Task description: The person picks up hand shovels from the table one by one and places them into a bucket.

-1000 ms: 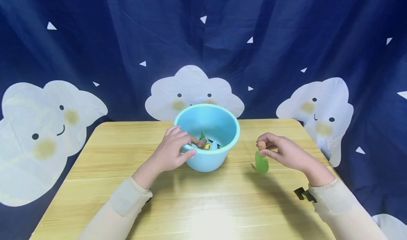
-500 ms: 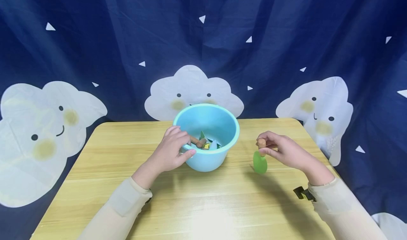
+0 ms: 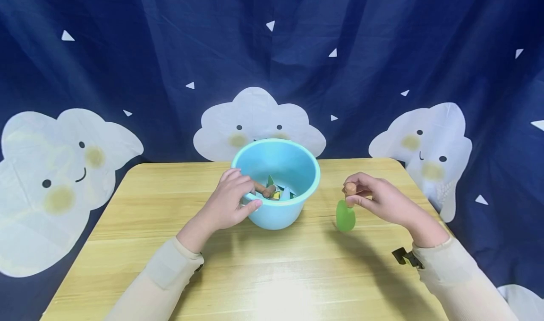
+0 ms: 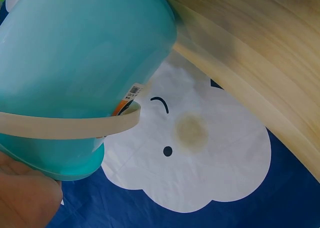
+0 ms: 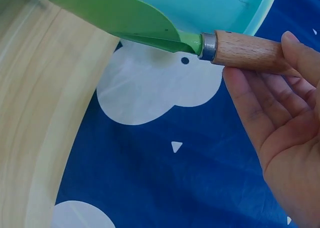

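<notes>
A light blue bucket (image 3: 275, 217) stands upright on the wooden table. My left hand (image 3: 231, 197) grips its near left rim, thumb outside and the other fingers over the edge. To the right of the bucket, my right hand (image 3: 380, 200) holds a small garden trowel (image 3: 345, 217) by its wooden handle, fingers and thumb around it. The trowel's green blade points down, above the table. In the right wrist view the metal collar (image 5: 208, 46) between blade and handle shows. Inside the bucket lie a wooden handle (image 3: 268, 190) and green, yellow and pale blue pieces, partly hidden.
The wooden table (image 3: 148, 207) has rounded far corners. Behind it hangs a dark blue curtain (image 3: 272, 66) with white clouds and triangles. A pale carrying strap (image 4: 60, 127) crosses the bucket's side in the left wrist view.
The trowel's blade has swung slightly to the left and turned in my right hand, whose fingers have shifted a little. My left hand and the bucket stay in place.
</notes>
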`<act>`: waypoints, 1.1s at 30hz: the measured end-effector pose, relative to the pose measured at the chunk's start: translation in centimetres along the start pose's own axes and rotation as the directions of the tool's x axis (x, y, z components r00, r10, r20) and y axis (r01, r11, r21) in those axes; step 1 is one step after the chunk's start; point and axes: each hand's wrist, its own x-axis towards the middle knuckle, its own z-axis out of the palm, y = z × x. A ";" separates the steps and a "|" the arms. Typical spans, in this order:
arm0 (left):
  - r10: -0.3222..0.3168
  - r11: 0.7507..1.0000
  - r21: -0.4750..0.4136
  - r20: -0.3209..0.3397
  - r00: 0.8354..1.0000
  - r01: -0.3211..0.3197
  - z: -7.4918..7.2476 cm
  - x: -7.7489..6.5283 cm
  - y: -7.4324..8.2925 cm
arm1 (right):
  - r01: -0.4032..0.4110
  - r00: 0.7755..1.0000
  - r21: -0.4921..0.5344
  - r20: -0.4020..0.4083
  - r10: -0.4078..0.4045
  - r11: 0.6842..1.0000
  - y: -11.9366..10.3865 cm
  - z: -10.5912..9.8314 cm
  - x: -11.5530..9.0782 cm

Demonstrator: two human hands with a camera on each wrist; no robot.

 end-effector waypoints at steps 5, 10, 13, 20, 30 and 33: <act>0.001 1.000 -0.002 -0.001 1.000 -0.001 0.0 -0.1 -0.1 | 0.009 1.000 0.000 -0.013 -0.009 1.000 -0.6 -0.5 0.1; 0.002 1.000 0.001 0.000 1.000 -0.002 0.0 -0.2 0.0 | -0.004 1.000 -0.004 -0.018 0.004 1.000 -1.0 -1.1 0.1; 0.002 1.000 -0.001 -0.001 1.000 -0.002 -0.1 -0.1 0.0 | 0.002 1.000 -0.009 -0.017 -0.002 1.000 -1.2 -1.4 0.3; 0.007 1.000 -0.010 0.000 1.000 -0.007 -0.1 -0.1 0.0 | 0.088 0.995 -0.015 -0.056 -0.089 0.996 -2.3 -2.4 0.9; 0.020 1.000 -0.014 -0.004 1.000 -0.020 -0.1 0.0 -0.1 | 0.139 0.986 0.034 -0.099 -0.135 0.990 -3.3 -4.1 1.7; 0.016 1.000 -0.009 -0.001 1.000 -0.016 0.0 0.0 -0.1 | 0.139 0.985 0.031 -0.106 -0.135 0.990 -3.4 -4.7 2.0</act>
